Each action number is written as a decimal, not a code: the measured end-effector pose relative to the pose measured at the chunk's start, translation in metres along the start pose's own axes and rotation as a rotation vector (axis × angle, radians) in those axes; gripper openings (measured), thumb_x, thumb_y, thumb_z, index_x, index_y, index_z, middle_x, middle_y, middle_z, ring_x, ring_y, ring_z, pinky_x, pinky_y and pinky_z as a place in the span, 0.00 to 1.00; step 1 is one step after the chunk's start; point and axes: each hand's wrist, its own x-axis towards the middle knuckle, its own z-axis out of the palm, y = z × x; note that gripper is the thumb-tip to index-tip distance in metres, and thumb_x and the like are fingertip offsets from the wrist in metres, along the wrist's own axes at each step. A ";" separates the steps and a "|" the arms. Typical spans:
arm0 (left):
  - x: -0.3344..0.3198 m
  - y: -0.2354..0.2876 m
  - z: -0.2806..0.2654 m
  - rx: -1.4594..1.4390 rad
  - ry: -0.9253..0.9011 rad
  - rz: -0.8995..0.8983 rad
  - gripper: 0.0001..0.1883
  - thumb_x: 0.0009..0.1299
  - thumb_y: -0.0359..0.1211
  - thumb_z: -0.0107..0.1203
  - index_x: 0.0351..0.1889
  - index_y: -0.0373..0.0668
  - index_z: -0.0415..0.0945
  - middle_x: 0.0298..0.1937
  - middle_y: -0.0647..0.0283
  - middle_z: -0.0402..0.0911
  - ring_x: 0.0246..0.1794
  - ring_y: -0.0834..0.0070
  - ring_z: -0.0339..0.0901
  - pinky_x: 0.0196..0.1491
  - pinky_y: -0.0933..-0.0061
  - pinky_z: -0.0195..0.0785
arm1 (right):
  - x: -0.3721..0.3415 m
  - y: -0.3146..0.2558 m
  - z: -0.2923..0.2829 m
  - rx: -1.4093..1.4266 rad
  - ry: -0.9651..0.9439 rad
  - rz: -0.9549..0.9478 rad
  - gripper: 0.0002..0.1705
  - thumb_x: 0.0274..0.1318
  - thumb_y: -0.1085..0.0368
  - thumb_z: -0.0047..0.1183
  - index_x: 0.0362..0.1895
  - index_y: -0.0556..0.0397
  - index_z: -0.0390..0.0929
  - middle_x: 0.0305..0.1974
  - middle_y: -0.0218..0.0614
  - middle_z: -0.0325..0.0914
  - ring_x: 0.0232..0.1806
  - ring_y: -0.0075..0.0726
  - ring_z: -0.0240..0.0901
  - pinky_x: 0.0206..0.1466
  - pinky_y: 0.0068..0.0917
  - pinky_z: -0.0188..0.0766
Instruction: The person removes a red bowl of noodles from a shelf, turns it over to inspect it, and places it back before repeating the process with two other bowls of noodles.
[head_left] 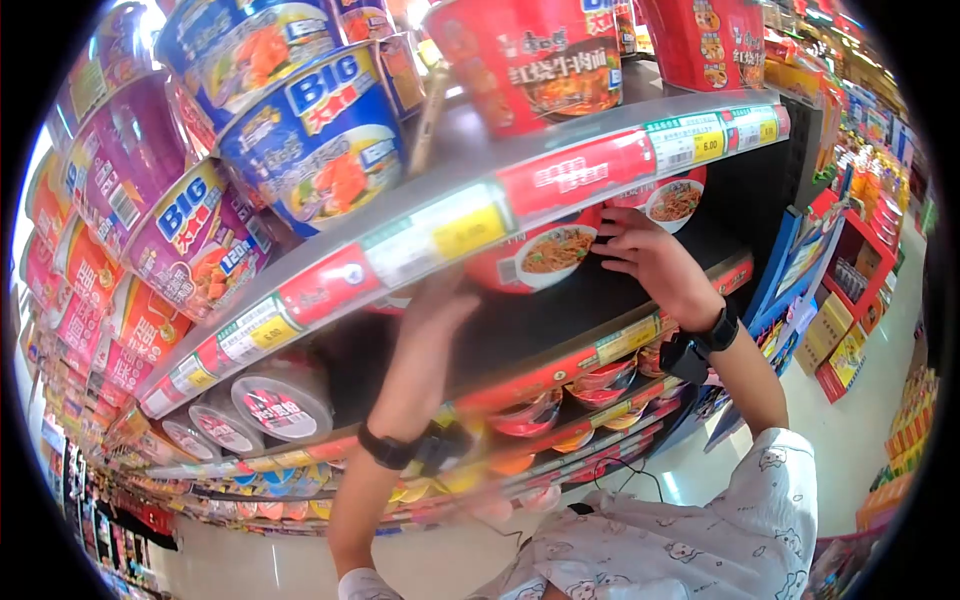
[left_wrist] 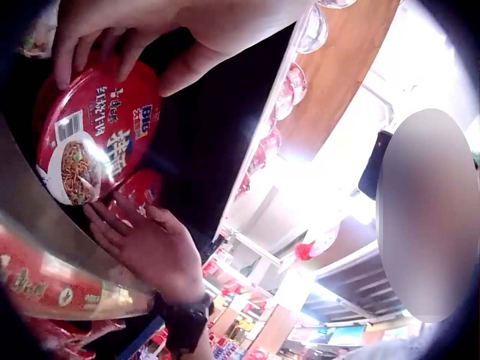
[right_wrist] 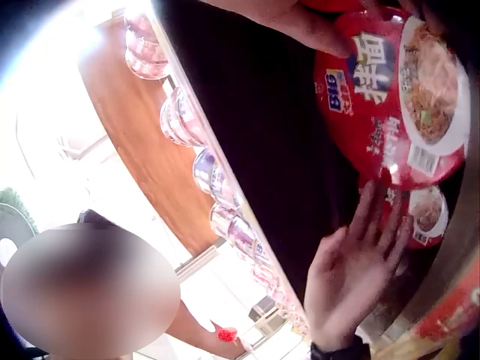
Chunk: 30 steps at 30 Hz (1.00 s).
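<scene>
White printed shirt point(head_left: 690, 525) nearest; then left hand point(head_left: 428, 325) and right hand point(head_left: 664, 262), fingers mostly straight, uncurled, at either side of a red noodle bowl point(head_left: 540, 252) within a dark shelf point(head_left: 545, 318); another red bowl point(head_left: 675, 203) sits behind the right hand.

The dark shelf point(head_left: 560, 318) is bearing a red noodle bowl point(head_left: 548, 252), with round tubs point(head_left: 282, 408) lying left of it and another red bowl point(head_left: 676, 202) right.

Between your left hand point(head_left: 430, 322) and your right hand point(head_left: 655, 255) is the noodle bowl point(head_left: 545, 255), under the upper shelf point(head_left: 470, 148). One more bowl point(head_left: 677, 202) is to its right. Above, on the upper shelf, stand noodle buckets point(head_left: 315, 150). At your left, beneath this shelf, are tubs point(head_left: 283, 408); lower down, other bowls point(head_left: 602, 382).
</scene>
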 end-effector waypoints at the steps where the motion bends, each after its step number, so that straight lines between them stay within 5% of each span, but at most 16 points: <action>1: -0.005 0.001 -0.004 -0.002 -0.014 0.017 0.29 0.78 0.29 0.49 0.78 0.34 0.66 0.79 0.57 0.68 0.83 0.66 0.60 0.81 0.58 0.56 | 0.001 0.003 -0.005 0.032 -0.006 -0.009 0.29 0.67 0.65 0.56 0.71 0.52 0.70 0.59 0.35 0.79 0.60 0.32 0.77 0.68 0.34 0.69; 3: -0.011 -0.002 -0.011 -0.030 -0.029 0.095 0.29 0.78 0.29 0.48 0.78 0.33 0.66 0.79 0.56 0.68 0.81 0.67 0.63 0.81 0.59 0.56 | -0.004 -0.004 0.011 0.116 0.026 -0.070 0.23 0.66 0.71 0.56 0.65 0.53 0.74 0.49 0.33 0.84 0.50 0.30 0.82 0.60 0.29 0.76; 6: -0.029 -0.012 -0.008 -0.081 -0.030 0.198 0.32 0.76 0.26 0.50 0.80 0.32 0.63 0.81 0.55 0.66 0.81 0.60 0.63 0.80 0.54 0.61 | -0.014 -0.011 0.023 0.182 0.026 -0.038 0.22 0.65 0.75 0.56 0.63 0.55 0.76 0.48 0.32 0.83 0.50 0.29 0.81 0.60 0.29 0.76; 10: -0.041 -0.040 -0.001 -0.074 -0.006 0.361 0.28 0.74 0.22 0.51 0.75 0.30 0.70 0.85 0.52 0.57 0.84 0.59 0.59 0.80 0.52 0.60 | -0.051 -0.020 0.058 0.082 -0.074 -0.209 0.25 0.63 0.80 0.55 0.64 0.55 0.76 0.60 0.28 0.79 0.57 0.22 0.78 0.59 0.24 0.75; 11: -0.046 -0.043 0.002 -0.116 -0.006 0.355 0.28 0.74 0.23 0.52 0.73 0.29 0.71 0.85 0.52 0.56 0.84 0.59 0.58 0.80 0.52 0.60 | -0.063 -0.019 0.070 0.082 -0.034 -0.230 0.28 0.61 0.82 0.56 0.65 0.52 0.75 0.60 0.27 0.76 0.56 0.20 0.77 0.55 0.21 0.73; 15: -0.076 -0.045 0.012 -0.176 -0.069 0.363 0.26 0.74 0.27 0.56 0.70 0.29 0.73 0.85 0.49 0.54 0.84 0.55 0.57 0.80 0.52 0.60 | -0.118 -0.016 0.092 -0.029 0.134 -0.268 0.26 0.56 0.80 0.58 0.59 0.52 0.73 0.62 0.31 0.77 0.63 0.25 0.75 0.66 0.28 0.71; 16: -0.086 -0.051 0.011 -0.164 -0.097 0.374 0.26 0.74 0.29 0.57 0.70 0.29 0.74 0.85 0.49 0.54 0.84 0.54 0.58 0.80 0.52 0.60 | -0.129 -0.013 0.091 -0.058 0.178 -0.285 0.26 0.56 0.80 0.58 0.60 0.52 0.76 0.54 0.27 0.77 0.57 0.22 0.76 0.60 0.24 0.73; 18: -0.103 -0.084 0.004 0.106 -0.094 0.497 0.21 0.72 0.29 0.60 0.61 0.31 0.79 0.83 0.44 0.57 0.78 0.45 0.67 0.68 0.49 0.74 | -0.160 -0.004 0.086 -0.144 0.269 -0.315 0.29 0.51 0.73 0.64 0.60 0.53 0.74 0.60 0.32 0.75 0.64 0.29 0.75 0.69 0.28 0.69; 19: -0.106 -0.089 0.003 0.419 -0.097 0.755 0.20 0.68 0.26 0.65 0.58 0.34 0.81 0.81 0.42 0.60 0.75 0.44 0.71 0.65 0.54 0.78 | -0.179 -0.003 0.090 -0.220 0.363 -0.335 0.31 0.49 0.68 0.67 0.60 0.54 0.74 0.60 0.33 0.75 0.65 0.31 0.75 0.71 0.31 0.68; 20: -0.118 -0.103 0.009 0.412 -0.151 0.714 0.24 0.62 0.23 0.71 0.57 0.37 0.82 0.78 0.42 0.64 0.71 0.43 0.75 0.66 0.58 0.77 | -0.195 0.010 0.076 -0.313 0.398 -0.425 0.38 0.46 0.66 0.68 0.65 0.55 0.72 0.64 0.38 0.76 0.69 0.35 0.73 0.74 0.35 0.67; 22: -0.125 -0.134 0.027 0.173 -0.289 0.729 0.27 0.57 0.18 0.72 0.56 0.40 0.84 0.74 0.47 0.66 0.67 0.51 0.78 0.65 0.59 0.78 | -0.233 0.020 0.083 -0.012 0.507 -0.510 0.44 0.46 0.72 0.67 0.72 0.56 0.70 0.66 0.44 0.78 0.67 0.38 0.76 0.72 0.35 0.71; 24: -0.132 -0.145 0.040 0.057 -0.477 0.617 0.25 0.62 0.14 0.63 0.55 0.45 0.90 0.75 0.44 0.66 0.68 0.51 0.79 0.67 0.56 0.78 | -0.273 0.037 0.073 0.164 0.672 -0.484 0.49 0.46 0.72 0.66 0.76 0.59 0.65 0.67 0.50 0.78 0.68 0.40 0.77 0.74 0.37 0.71; 28: -0.144 -0.187 0.073 0.008 -0.620 0.382 0.20 0.59 0.18 0.71 0.51 0.42 0.89 0.72 0.49 0.70 0.66 0.55 0.80 0.65 0.59 0.77 | -0.327 0.083 0.030 0.101 0.895 -0.337 0.41 0.53 0.70 0.64 0.73 0.65 0.69 0.61 0.45 0.84 0.60 0.37 0.83 0.67 0.33 0.77; 29: -0.148 -0.204 0.082 0.177 -0.529 0.540 0.21 0.58 0.22 0.68 0.52 0.40 0.85 0.64 0.53 0.79 0.57 0.60 0.82 0.61 0.59 0.77 | -0.336 0.089 0.021 0.056 0.937 -0.288 0.37 0.54 0.69 0.64 0.70 0.64 0.74 0.57 0.42 0.86 0.57 0.33 0.84 0.64 0.31 0.79; 30: -0.155 -0.227 0.081 0.164 -0.581 0.318 0.23 0.59 0.22 0.69 0.55 0.40 0.83 0.66 0.55 0.77 0.59 0.62 0.81 0.61 0.61 0.76 | -0.347 0.090 0.017 0.001 0.958 -0.211 0.35 0.56 0.67 0.65 0.69 0.62 0.75 0.55 0.39 0.87 0.55 0.30 0.84 0.58 0.28 0.81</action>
